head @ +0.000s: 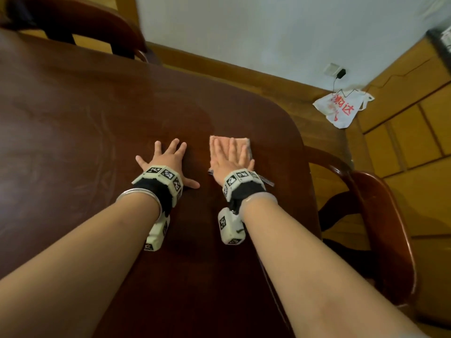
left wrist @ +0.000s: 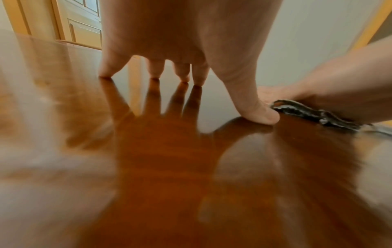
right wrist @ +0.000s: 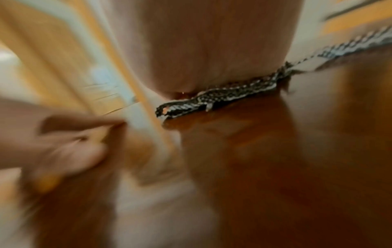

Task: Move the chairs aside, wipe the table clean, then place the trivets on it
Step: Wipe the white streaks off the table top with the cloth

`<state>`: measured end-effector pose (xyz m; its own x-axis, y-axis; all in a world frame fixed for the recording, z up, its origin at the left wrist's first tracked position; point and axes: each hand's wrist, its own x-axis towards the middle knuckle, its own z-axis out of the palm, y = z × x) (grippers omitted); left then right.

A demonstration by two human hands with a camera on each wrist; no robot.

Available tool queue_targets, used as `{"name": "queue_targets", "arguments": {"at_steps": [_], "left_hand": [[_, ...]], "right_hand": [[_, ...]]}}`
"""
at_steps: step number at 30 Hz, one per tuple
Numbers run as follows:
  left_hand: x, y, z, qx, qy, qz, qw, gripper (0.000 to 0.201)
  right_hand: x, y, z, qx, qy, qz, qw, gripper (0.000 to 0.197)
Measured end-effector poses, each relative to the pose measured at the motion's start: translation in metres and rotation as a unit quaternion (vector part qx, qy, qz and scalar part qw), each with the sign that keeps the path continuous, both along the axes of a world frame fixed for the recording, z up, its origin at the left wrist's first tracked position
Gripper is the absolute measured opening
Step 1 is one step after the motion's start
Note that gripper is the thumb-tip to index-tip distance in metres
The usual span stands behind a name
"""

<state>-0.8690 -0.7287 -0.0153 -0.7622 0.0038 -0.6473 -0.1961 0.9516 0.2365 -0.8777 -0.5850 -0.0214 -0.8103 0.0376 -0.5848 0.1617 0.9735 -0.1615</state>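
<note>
Both hands lie flat on the dark wooden table (head: 85, 113). The right hand (head: 230, 157) has its fingers straight and close together, pressing down on a folded pink cloth (head: 242, 140) — the cloth's far edge and right side show past the fingertips, and a dark speckled hem (right wrist: 222, 94) sticks out under the heel of the palm in the right wrist view. The left hand (head: 168, 159) sits just beside it on the bare wood, fingers spread wide and straight, thumb stretched out toward the cloth; the left wrist view shows the fingertips (left wrist: 106, 72) and thumb touching the glossy surface, holding nothing. The cloth rests near the table's rounded right corner. One wooden armchair (head: 380, 230) stands by the right edge, its curved arm close to the tabletop, and another chair (head: 97, 23) stands at the far edge. Farther off on the wood floor lies a white plastic bag (head: 341, 107) with red print — beside it a charger (head: 341, 73) is plugged into a wall outlet.
</note>
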Motion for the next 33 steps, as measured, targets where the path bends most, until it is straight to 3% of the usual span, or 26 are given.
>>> {"name": "queue_targets", "arguments": {"at_steps": [2,5,9,13,18,21,25,28,30,33], "left_hand": [[-0.006,0.003,-0.002,-0.011,0.004,-0.004,1.0,0.125],[-0.011,0.007,-0.002,-0.02,-0.003,-0.012,1.0,0.13],[-0.015,0.009,-0.001,-0.017,-0.01,-0.005,1.0,0.133],[-0.014,0.012,-0.003,-0.013,-0.013,0.013,1.0,0.134],[-0.013,0.011,-0.004,-0.012,-0.002,0.009,1.0,0.131],[-0.011,0.008,-0.006,-0.012,0.014,0.0,1.0,0.131],[-0.009,0.007,-0.008,-0.003,0.014,-0.002,1.0,0.132],[-0.005,0.004,-0.008,-0.003,0.014,-0.012,1.0,0.13],[-0.001,0.001,-0.006,-0.01,0.011,-0.025,1.0,0.129],[0.006,-0.002,-0.003,-0.017,0.009,-0.034,0.999,0.126]], "right_hand": [[-0.001,-0.005,-0.006,-0.01,0.006,0.075,0.997,0.059],[-0.011,0.024,-0.01,-0.018,0.026,0.113,0.993,0.056],[-0.015,0.078,-0.008,0.009,0.03,0.019,0.999,0.057],[0.002,0.063,-0.001,0.02,0.007,-0.052,0.998,0.056],[-0.015,-0.002,-0.004,-0.019,-0.006,0.077,0.997,0.058],[-0.03,0.007,-0.005,-0.029,0.019,0.117,0.993,0.054],[-0.033,0.048,-0.007,-0.009,0.027,0.01,1.0,0.055],[-0.029,0.038,-0.004,0.008,0.013,-0.038,0.999,0.055],[-0.025,0.015,-0.001,-0.013,-0.007,-0.006,1.0,0.056],[-0.001,0.0,-0.006,-0.021,-0.004,0.132,0.991,0.057]]}}
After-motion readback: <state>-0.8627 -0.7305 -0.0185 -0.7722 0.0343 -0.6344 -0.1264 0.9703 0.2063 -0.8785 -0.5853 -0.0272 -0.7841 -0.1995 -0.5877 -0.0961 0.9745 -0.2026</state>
